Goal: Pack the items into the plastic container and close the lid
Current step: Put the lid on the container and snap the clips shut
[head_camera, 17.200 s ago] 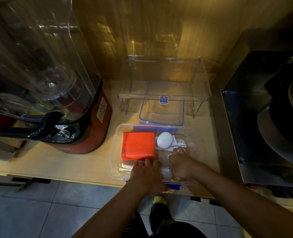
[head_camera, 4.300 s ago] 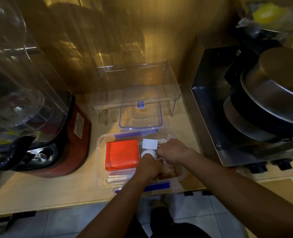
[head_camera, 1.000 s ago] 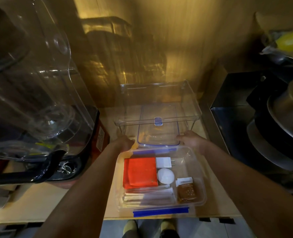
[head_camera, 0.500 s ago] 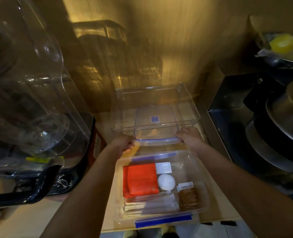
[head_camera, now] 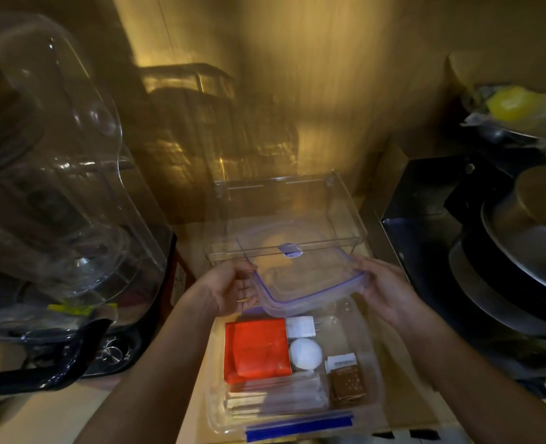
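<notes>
The clear plastic container (head_camera: 372,373) sits open at the counter's front edge, with a blue clip along its near side. Inside lie an orange packet (head_camera: 257,349), a white plug (head_camera: 300,326), a white round object (head_camera: 305,353), a small brown item (head_camera: 345,384) and flat white packets (head_camera: 274,400). The clear lid (head_camera: 303,277) with a blue rim is lifted and tilted above the container's far end. My left hand (head_camera: 230,290) grips its left edge and my right hand (head_camera: 382,288) grips its right edge.
A clear acrylic riser (head_camera: 284,213) stands behind the lid against the wall. A large blender (head_camera: 57,203) with a clear cover fills the left. On the right sit a black metal box (head_camera: 425,225) and stacked pans (head_camera: 527,251). The counter edge (head_camera: 201,363) lies under the container.
Both hands have pulled the lid out from under the riser, lifted it and brought it toward me, over the container's far end. The packed items have not moved.
</notes>
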A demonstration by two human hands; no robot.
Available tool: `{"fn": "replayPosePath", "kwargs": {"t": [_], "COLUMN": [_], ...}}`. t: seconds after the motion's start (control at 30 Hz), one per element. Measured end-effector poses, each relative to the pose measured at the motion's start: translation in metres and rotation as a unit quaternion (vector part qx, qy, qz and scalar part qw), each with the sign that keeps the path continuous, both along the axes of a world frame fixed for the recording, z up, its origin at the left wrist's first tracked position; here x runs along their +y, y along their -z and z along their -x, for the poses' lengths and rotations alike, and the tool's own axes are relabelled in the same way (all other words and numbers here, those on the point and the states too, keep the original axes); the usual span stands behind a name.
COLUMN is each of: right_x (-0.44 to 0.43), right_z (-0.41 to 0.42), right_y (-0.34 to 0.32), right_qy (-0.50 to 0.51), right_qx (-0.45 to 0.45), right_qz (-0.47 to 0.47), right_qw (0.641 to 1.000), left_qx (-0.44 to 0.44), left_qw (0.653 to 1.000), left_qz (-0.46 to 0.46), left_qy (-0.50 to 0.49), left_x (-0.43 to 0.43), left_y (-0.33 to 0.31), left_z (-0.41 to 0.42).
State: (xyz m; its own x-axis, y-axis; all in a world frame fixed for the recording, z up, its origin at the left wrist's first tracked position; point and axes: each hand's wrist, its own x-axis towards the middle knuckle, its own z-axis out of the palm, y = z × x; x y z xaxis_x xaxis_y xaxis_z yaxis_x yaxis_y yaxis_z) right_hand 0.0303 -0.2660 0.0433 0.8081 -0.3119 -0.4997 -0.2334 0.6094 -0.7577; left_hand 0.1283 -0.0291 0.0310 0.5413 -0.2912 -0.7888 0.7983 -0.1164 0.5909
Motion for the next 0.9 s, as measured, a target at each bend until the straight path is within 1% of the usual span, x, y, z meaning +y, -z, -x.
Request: {"fn": "replayPosePath", "kwargs": {"t": [0.1,0.27,0.33,0.43,0.5,0.57,0.6,0.67,0.7,0.73,0.8,0.83,0.9], "right_x": [-0.017,-0.041,-0.046,-0.044,-0.038,-0.031,-0.026,-0.018,-0.014,-0.011,-0.007,-0.004,0.002], "right_z": [0.018,0.038,0.040,0.039,0.036,0.035,0.035,0.036,0.037,0.038,0.041,0.042,0.046], "right_y": [-0.001,0.002,0.004,0.007,0.006,0.010,0.012,0.018,0.021,0.025,0.031,0.035,0.044], "right_qy": [-0.042,-0.089,-0.095,-0.062,-0.070,-0.110,-0.128,-0.145,-0.153,-0.167,-0.199,-0.210,-0.214], "right_qx": [-0.014,-0.013,-0.017,-0.044,-0.073,-0.095,-0.090,-0.063,-0.056,-0.053,-0.040,-0.033,-0.019], "right_qz": [-0.014,0.015,0.029,0.010,-0.004,-0.004,0.018,0.091,0.122,0.143,0.162,0.177,0.220], "right_qw": [0.999,0.996,0.995,0.997,0.995,0.989,0.987,0.983,0.979,0.974,0.966,0.961,0.951], "left_qx": [0.002,-0.009,-0.018,-0.019,-0.034,-0.095,-0.129,-0.189,-0.220,-0.255,-0.310,-0.324,-0.331], "left_qw": [1.000,0.993,0.995,0.999,0.999,0.991,0.982,0.958,0.940,0.913,0.833,0.797,0.747], "left_qz": [0.005,0.042,0.038,0.028,-0.001,-0.085,-0.129,-0.210,-0.255,-0.311,-0.440,-0.488,-0.551], "left_qy": [-0.019,-0.109,-0.094,-0.029,0.001,0.030,0.041,0.046,0.050,0.067,0.130,0.145,0.171], "left_x": [0.002,0.013,0.019,0.029,0.036,0.043,0.045,0.051,0.054,0.056,0.059,0.060,0.063], "left_y": [0.000,-0.002,-0.006,-0.016,-0.023,-0.030,-0.033,-0.035,-0.035,-0.033,-0.025,-0.018,-0.005], "left_z": [0.001,0.003,0.010,0.028,0.043,0.061,0.071,0.093,0.104,0.116,0.137,0.145,0.156]}}
